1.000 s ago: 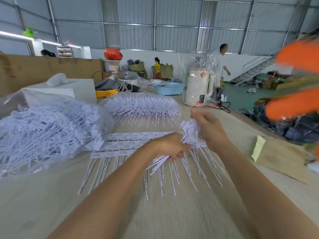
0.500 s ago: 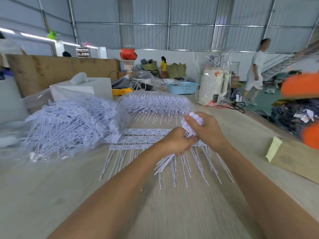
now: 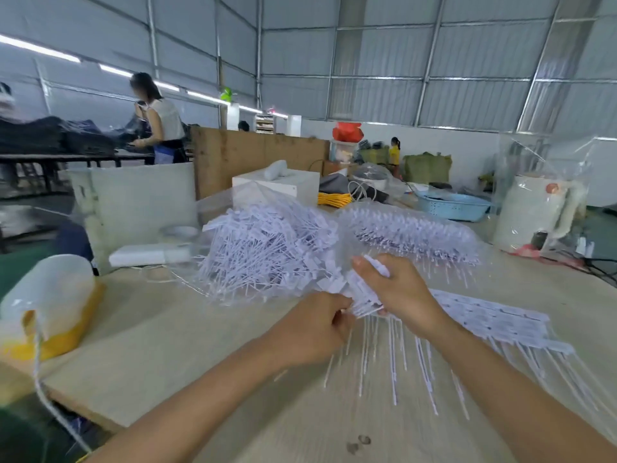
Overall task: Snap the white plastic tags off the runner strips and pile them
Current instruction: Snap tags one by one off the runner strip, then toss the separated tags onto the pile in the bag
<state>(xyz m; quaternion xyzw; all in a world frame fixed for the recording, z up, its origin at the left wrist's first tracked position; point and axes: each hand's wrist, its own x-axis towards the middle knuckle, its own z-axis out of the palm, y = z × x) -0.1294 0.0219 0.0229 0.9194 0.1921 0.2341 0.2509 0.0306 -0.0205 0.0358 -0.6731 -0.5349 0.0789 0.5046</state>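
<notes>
Spreading across most of the view, your desk (image 3: 207,332) has bare board at the near left, with its left edge close beside a yellow-and-white sack (image 3: 50,312). Beyond your hands lies the pile (image 3: 267,252) of snapped tags, their stems pointing every way, and right of it a bagged stack (image 3: 414,232) with stems toward you. Runner strips (image 3: 494,319) lie to the right, long axis running left to right across the desk, stems hanging toward you.

Your right hand (image 3: 400,292) has its grip clamped on a bundle (image 3: 364,292) of tags, heads up toward the pile, stems fanning down toward you over the desk. Your left hand (image 3: 314,329) pinches the stems just below, touching the bundle.

Compared with half a second ago, your view has swung left: the strips that lay beyond your hands now sit to the right, the pile is nearly straight ahead, and a person (image 3: 160,121) at a far bench has come into sight. Both hands are on the bundle as before.
</notes>
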